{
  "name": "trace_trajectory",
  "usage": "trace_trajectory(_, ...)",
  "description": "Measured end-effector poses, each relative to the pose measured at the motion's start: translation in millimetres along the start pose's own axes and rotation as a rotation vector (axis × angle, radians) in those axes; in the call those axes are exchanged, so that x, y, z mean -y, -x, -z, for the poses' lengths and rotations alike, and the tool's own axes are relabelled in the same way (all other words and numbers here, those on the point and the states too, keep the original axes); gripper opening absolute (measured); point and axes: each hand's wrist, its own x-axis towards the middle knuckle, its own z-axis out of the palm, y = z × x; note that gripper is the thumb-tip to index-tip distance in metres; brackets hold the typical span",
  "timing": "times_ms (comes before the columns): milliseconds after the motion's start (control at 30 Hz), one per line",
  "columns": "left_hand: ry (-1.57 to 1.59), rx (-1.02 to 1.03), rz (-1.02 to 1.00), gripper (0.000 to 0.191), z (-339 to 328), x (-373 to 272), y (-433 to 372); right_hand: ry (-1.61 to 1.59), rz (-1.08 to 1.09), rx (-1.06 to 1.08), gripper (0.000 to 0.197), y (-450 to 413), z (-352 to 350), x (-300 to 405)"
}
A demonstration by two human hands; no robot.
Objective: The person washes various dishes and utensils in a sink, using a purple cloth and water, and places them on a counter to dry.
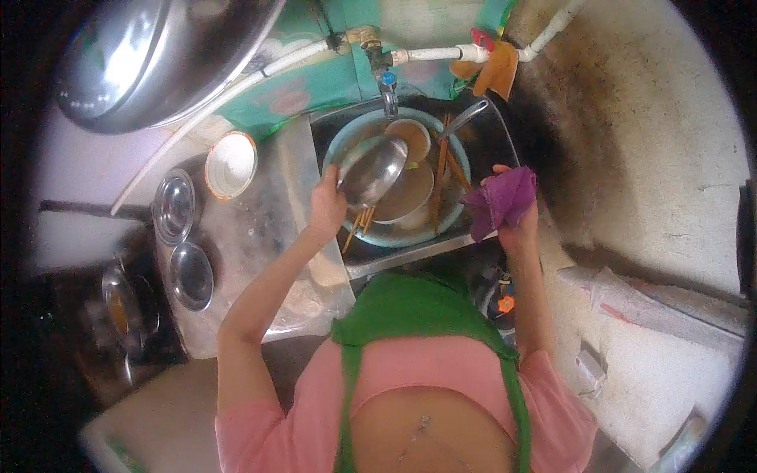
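Note:
My left hand (329, 204) grips the rim of a shiny metal bowl (375, 172), tilted over a light-blue basin (333, 143) in the sink. A bunched purple cloth (502, 200) is in my right hand (523, 227), just right of the basin. Inside the basin, a large bowl (414, 192) and a smaller pale bowl (419, 135) sit in murky water. Wooden chopsticks (440, 177) lean across its right side, and more chopsticks (359, 227) stick out below the metal bowl. A metal utensil handle (466, 117) rests over the basin's far right rim.
A tap (388, 97) hangs over the basin's far edge. Orange rubber gloves (497, 70) drape on the white pipe (434, 54). On the left counter (248, 254) stand a white bowl (232, 165) and two metal dishes (175, 206). A large metal lid or pan (148, 65) looms upper left.

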Motion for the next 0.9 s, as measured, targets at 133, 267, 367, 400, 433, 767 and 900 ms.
trace_trajectory(133, -0.227, -0.174, -0.6, 0.042, 10, 5, 13, 0.028, 0.027, -0.02, 0.041, 6, -3, 6)
trace_trajectory(267, -0.22, -0.216, -0.666, 0.042, 22, 0, 25, 0.02, 0.059, 0.058, 0.038, 11, -11, 15)
trace_trajectory(367, -0.242, -0.229, -0.695, 0.043, 30, -8, 30, 0.035, 0.069, 0.082, 0.036, 8, -14, 19)
trace_trajectory(400, -0.247, -0.228, -0.686, 0.044, 35, -13, 35, 0.024, 0.054, 0.093, 0.035, 7, -16, 19)
trace_trajectory(433, -0.252, -0.227, -0.676, 0.045, 38, -15, 38, 0.029, 0.053, 0.104, 0.035, 6, -18, 20)
trace_trajectory(767, -0.226, -0.198, -0.633, 0.052, 20, 18, 57, 0.23, 0.144, 0.199, 0.04, 2, -35, 0)
trace_trajectory(900, 0.012, -0.278, -0.472, 0.04, 0, 11, 67, 0.05, -0.037, 0.24, 0.035, -15, -22, -12)
